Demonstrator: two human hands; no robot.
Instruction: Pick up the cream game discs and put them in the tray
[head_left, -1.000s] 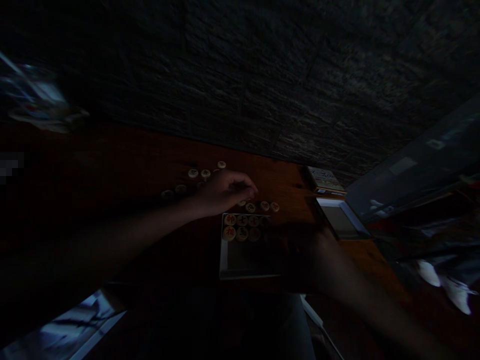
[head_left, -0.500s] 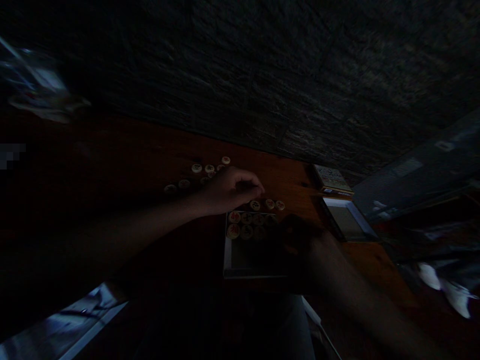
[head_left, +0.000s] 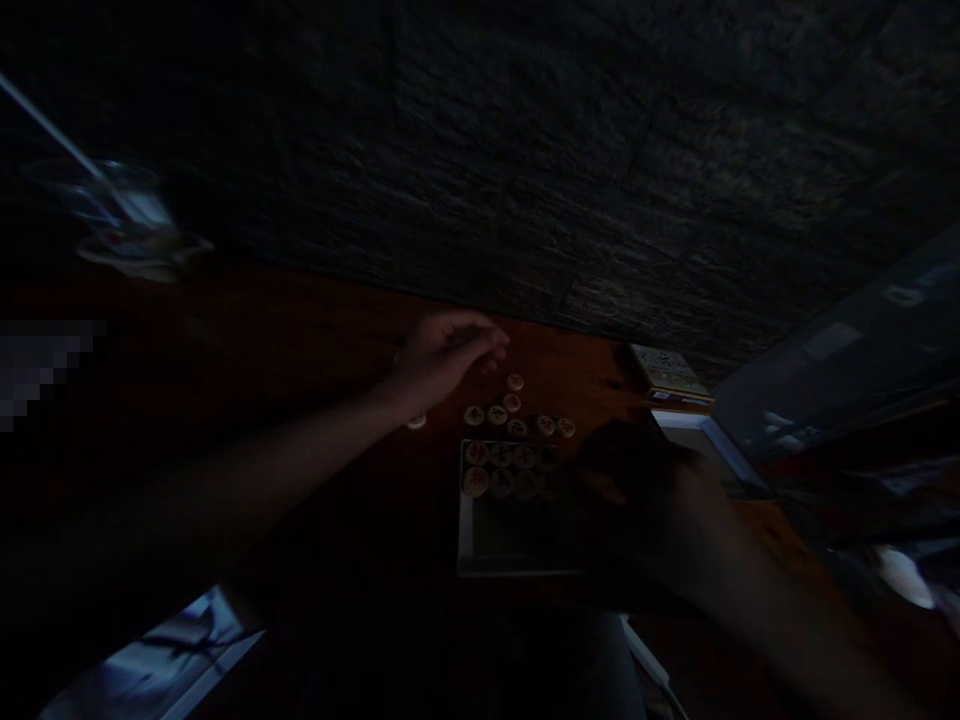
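Note:
The scene is very dim. My left hand [head_left: 450, 355] hovers over the wooden table [head_left: 300, 340] with its fingers curled together, just beyond a cluster of loose round game pieces [head_left: 495, 414]. One more piece [head_left: 416, 422] lies under my wrist. A shallow white-rimmed box [head_left: 466, 530] holds two rows of the same pieces [head_left: 499, 470] with red and black marks. My right hand [head_left: 630, 470] is in deep shadow at the box's far right corner. Its fingers cannot be made out.
A dark stone wall rises behind the table. A printed flat box [head_left: 667, 370] and a white-edged tray or lid [head_left: 705, 430] lie to the right, beside a dark slanted panel [head_left: 840, 340]. Pale clutter [head_left: 127, 230] sits at the far left.
My left hand has moved away from the box toward the wall. Several loose pieces from the left now lie gathered just above the box. My right hand edged up along the box's right side.

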